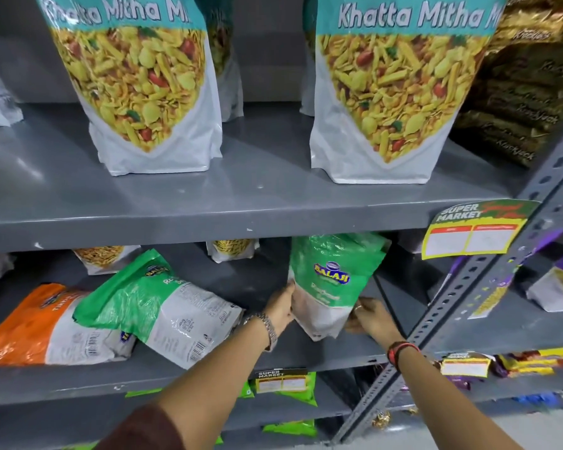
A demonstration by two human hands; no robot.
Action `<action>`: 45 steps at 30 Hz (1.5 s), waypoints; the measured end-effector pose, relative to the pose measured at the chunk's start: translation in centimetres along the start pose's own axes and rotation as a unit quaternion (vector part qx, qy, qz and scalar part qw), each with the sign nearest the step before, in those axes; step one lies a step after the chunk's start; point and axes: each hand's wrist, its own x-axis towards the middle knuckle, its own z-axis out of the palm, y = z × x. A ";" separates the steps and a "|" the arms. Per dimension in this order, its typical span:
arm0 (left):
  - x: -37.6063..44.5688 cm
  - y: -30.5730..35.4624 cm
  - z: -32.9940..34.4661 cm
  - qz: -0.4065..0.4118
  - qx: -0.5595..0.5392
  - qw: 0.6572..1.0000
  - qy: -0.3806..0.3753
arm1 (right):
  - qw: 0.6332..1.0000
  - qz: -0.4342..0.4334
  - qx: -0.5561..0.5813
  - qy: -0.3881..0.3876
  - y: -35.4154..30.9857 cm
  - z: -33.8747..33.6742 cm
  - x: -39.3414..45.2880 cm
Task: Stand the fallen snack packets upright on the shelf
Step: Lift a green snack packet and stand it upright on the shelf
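Fingers of our left hand [281, 306] press flat against the left edge of a green packet [333, 280], and those of our right hand [369, 318] curl around its lower right corner, so both hands grip it between them. We hold the packet upright, tipped a little to the left, its base just above the grey middle shelf [306, 355] and its top nearly touching the underside of the upper shelf [208, 219]. Open floor lies to its left, between our left wrist and a second green packet [163, 306] that lies fallen, leaning across an orange packet [36, 326] which is also on its side. To the right, a slotted grey upright [488, 280] crosses close beside our right hand, leaving little room there. A yellow price tag [472, 233] hangs from the upper shelf's front lip near that post. On the upper shelf two large snack bags [394, 92] stand upright with a bare strip of metal between them. Smaller packets [231, 250] stand at the back of the middle shelf.
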 end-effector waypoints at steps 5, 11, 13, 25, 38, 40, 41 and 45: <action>1.6 0.5 1.2 0.045 0.089 0.994 0.046 | 0.999 0.000 -0.004 -0.045 0.4 2.0 -1.5; 0.5 -2.0 0.0 0.062 0.100 0.987 0.108 | 0.999 -0.017 -0.017 0.044 -0.5 0.3 -2.1; 0.1 -3.8 -0.8 0.018 0.061 0.992 0.111 | 0.997 0.012 0.046 0.067 -1.8 -0.2 -1.5; -3.4 -5.0 3.2 -0.040 -0.049 0.997 0.034 | 0.978 0.076 0.195 0.004 -5.6 1.7 -0.7; 0.0 -0.6 3.0 -0.010 -0.004 0.998 0.059 | 0.979 0.039 0.195 0.037 -0.6 -1.4 -3.3; -0.6 -0.8 2.4 -0.005 -0.014 0.998 0.061 | 0.980 0.044 0.190 0.034 -0.1 -1.2 -3.5; -1.0 -1.0 2.0 -0.001 -0.021 0.998 0.064 | 0.982 0.052 0.178 0.034 0.1 -1.0 -3.7; -3.5 -1.8 -0.4 0.022 -0.060 0.996 0.064 | 0.992 0.060 0.115 0.000 0.4 0.8 -5.4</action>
